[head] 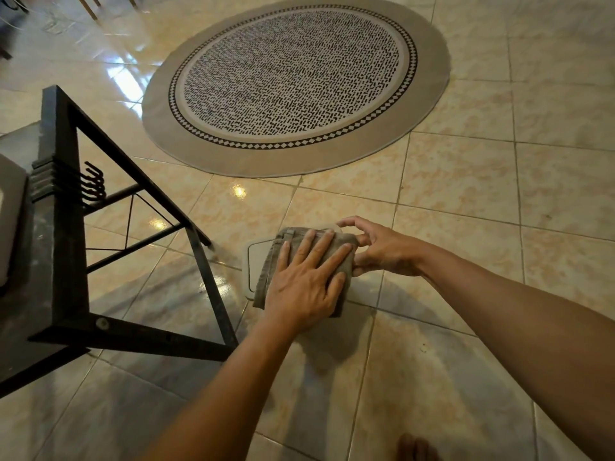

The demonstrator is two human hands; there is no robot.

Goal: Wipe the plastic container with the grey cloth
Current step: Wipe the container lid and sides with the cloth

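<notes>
- Two bare hands work low over the tiled floor (466, 181), where the plastic container (258, 261) lies flat on a tile near the foot of a dark metal frame (199, 247).
- The grey cloth (276, 257), folded into a thick pad, lies over most of the container; only the container's pale left edge and two rounded left corners show, with a sliver of rim at the far side.
- The left hand (304, 284) lies palm-down on the cloth, fingers spread wide and flat, pressing it onto the container rather than pinching it.
- The right hand (382, 247) is at the container's right edge, fingers curled narrowly; it looks to be steadying the container, but whether it truly grips the rim or the cloth's edge I cannot tell, since the cloth hides the contact.
- Progress, as a judgement: wiping is under way, cloth and container touching under pressure. How much surface is already clean cannot be read.
- Left to do, likely: the exposed left edge and corners, plus any sides or underside.
- A round patterned rug (296, 84) lies well apart, toward the floor's far side.
</notes>
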